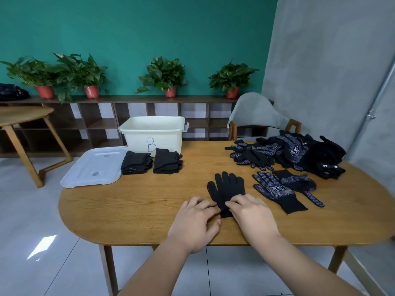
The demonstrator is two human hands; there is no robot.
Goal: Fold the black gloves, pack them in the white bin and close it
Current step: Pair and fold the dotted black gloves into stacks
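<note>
Head view, item: black glove [227,189], flat at frame centre, cuff pinched by your left hand [195,223] and right hand [252,214]; hold both pinches level, carry the cuff squarely onto its finger end, matching the folded piles [136,163] before the white bin [154,133].

We look from head height, forward and down across the table [132,210], close over its near edge.
</note>
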